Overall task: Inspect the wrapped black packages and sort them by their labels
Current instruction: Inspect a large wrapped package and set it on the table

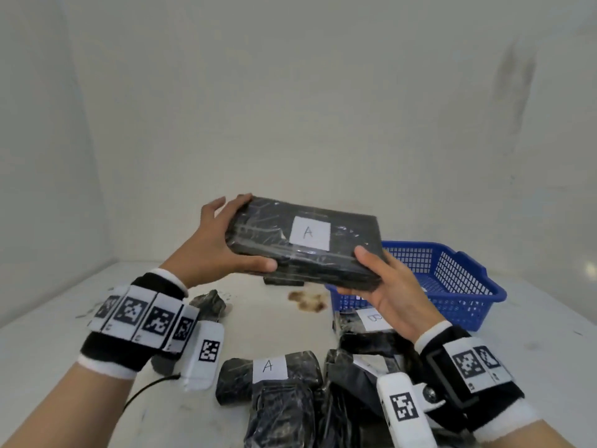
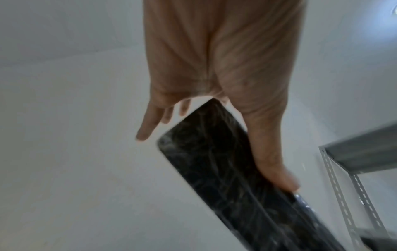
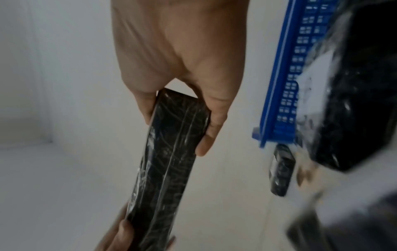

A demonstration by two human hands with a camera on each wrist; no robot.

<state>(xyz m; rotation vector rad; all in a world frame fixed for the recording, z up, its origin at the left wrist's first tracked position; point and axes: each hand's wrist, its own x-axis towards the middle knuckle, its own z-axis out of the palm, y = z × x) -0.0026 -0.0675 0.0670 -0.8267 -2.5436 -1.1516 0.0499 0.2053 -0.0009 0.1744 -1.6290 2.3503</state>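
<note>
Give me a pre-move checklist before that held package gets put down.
1. Label read: held package shows an A label: ok.
2. Left hand grips its left end: ok.
3. Right hand grips its right corner: ok.
4. Package lifted off the table: ok.
5. Blue basket free inside: mostly, part hidden: cannot tell.
6. Which letter the basket takes: cannot tell.

Bare table (image 1: 274,321) left of the blue basket (image 1: 465,286); wrapped packages (image 1: 290,392) crowding the near edge.

Film-wrapped black package (image 1: 303,244), label A up
</note>
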